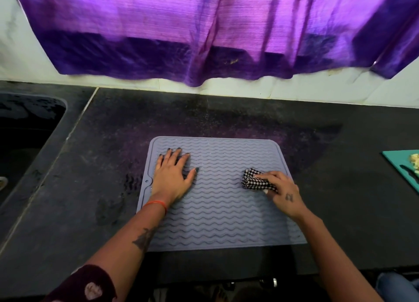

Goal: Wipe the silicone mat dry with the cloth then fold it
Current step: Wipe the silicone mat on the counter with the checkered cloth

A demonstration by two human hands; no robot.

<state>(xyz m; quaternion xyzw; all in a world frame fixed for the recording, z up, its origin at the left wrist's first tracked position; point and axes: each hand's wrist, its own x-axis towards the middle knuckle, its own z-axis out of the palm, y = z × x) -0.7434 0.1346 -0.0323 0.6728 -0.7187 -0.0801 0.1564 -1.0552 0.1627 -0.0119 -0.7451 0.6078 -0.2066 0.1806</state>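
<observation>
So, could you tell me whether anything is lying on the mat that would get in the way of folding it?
Only the person's own hands: the left hand presses flat on the mat, and the right hand holds the checked cloth on it. Nothing else visible lies there.

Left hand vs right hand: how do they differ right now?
The left hand lies flat, fingers spread, holding nothing; the right hand grips the bunched checked cloth. Left sits on the left half of the silicone mat, right near its right edge. Both rest on the mat.
</observation>
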